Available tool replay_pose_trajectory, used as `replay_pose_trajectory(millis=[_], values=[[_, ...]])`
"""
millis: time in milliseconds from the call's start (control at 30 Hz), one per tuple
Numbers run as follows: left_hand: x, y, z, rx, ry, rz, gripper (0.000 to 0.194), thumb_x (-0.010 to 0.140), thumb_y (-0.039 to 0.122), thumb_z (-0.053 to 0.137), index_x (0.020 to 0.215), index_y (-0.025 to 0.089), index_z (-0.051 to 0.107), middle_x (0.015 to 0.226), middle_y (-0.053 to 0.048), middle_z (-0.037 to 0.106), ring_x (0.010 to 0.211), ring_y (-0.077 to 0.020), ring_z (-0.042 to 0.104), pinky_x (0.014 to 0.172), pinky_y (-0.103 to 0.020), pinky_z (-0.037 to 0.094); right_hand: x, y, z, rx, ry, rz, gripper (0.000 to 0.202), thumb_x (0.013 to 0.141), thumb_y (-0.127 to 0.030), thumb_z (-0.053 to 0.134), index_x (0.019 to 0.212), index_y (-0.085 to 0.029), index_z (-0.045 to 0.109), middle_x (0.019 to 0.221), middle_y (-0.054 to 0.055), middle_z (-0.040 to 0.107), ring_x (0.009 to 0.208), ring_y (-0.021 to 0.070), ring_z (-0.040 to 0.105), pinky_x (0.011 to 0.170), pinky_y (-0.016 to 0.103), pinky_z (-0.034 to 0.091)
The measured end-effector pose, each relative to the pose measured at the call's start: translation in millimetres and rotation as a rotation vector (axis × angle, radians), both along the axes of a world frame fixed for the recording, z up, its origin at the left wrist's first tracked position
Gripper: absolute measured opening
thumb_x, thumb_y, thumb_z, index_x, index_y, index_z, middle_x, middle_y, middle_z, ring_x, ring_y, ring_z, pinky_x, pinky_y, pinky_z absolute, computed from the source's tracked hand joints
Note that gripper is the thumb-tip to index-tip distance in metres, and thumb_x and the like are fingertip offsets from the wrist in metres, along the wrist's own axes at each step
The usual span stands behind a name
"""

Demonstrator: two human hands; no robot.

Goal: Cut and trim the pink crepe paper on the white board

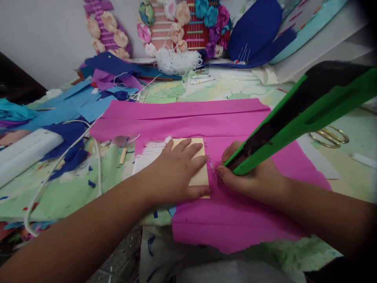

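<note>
My left hand [176,169] lies flat with its fingers spread on a cream rectangular card [200,179], pressing it onto a large magenta sheet [235,220]. Part of a white piece with dark lines [150,151] shows beside that hand. My right hand [250,177] is closed around the lower end of a long green-and-black pencil-shaped stick [282,122], which slants up past the camera to the right. Its tip is hidden at my fingers, just right of the card. A broken pale line runs on the magenta sheet along the card's right edge.
Gold-handled scissors [330,136] lie at right. A white power strip [29,153] and its cord [59,161] are at left, near blue paper scraps [76,96]. White yarn [178,61] and flower-decorated crafts [179,23] are at the back. The table's front edge is near me.
</note>
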State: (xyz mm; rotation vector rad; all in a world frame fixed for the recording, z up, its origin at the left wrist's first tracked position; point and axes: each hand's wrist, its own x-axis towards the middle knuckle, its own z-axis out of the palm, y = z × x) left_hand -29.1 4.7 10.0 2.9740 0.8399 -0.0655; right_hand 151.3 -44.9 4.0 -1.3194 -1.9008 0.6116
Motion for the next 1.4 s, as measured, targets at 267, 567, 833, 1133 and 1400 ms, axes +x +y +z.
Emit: replay_pose_trajectory(millis=[267, 567, 833, 1133, 1400], values=[[0.0, -0.4, 0.6, 0.008, 0.023, 0.003, 0.065, 0.075, 0.061, 0.044, 0.123, 0.017, 0.043, 0.135, -0.016, 0.031, 0.123, -0.0381, 0.023, 0.094, -0.058, 0.019, 0.3, -0.4, 0.2, 0.010, 0.013, 0.000, 0.019, 0.071, -0.025, 0.055, 0.059, -0.021, 0.041, 0.053, -0.002, 0.052, 0.048, 0.0104, 0.052, 0.044, 0.023, 0.040], [0.7, -0.4, -1.2, 0.031, 0.016, -0.008, 0.065, 0.076, 0.061, 0.043, 0.122, 0.016, 0.043, 0.134, -0.017, 0.031, 0.122, -0.0370, 0.025, 0.095, -0.056, 0.020, 0.7, 1.2, 3.2, -0.131, 0.072, -0.102, 0.020, 0.072, -0.032, 0.054, 0.059, -0.021, 0.043, 0.050, -0.001, 0.051, 0.046, 0.0119, 0.050, 0.041, 0.025, 0.038], [0.0, 0.0, -1.2, 0.038, 0.016, -0.013, 0.063, 0.076, 0.060, 0.043, 0.122, 0.017, 0.043, 0.134, -0.017, 0.031, 0.123, -0.0362, 0.025, 0.096, -0.055, 0.020, 1.2, 1.7, 3.3, -0.109, 0.048, -0.100, 0.018, 0.073, -0.033, 0.053, 0.063, -0.020, 0.045, 0.053, -0.001, 0.051, 0.050, 0.0119, 0.050, 0.045, 0.025, 0.039], [-0.7, 0.0, -1.6, 0.019, -0.010, -0.010, 0.064, 0.075, 0.060, 0.043, 0.122, 0.017, 0.043, 0.134, -0.017, 0.032, 0.122, -0.0377, 0.025, 0.094, -0.059, 0.019, 0.5, 2.6, 2.7, -0.101, 0.030, -0.079, 0.019, 0.074, -0.032, 0.053, 0.062, -0.020, 0.045, 0.053, -0.002, 0.050, 0.050, 0.0109, 0.049, 0.046, 0.024, 0.039], [-0.7, 0.0, -0.1, 0.008, 0.001, -0.003, 0.063, 0.075, 0.059, 0.044, 0.123, 0.018, 0.043, 0.134, -0.015, 0.033, 0.122, -0.0368, 0.025, 0.096, -0.058, 0.018, -0.4, 2.9, -0.6, -0.028, -0.027, 0.008, 0.018, 0.073, -0.026, 0.053, 0.059, -0.019, 0.044, 0.052, -0.004, 0.049, 0.050, 0.0088, 0.046, 0.048, 0.022, 0.038]])
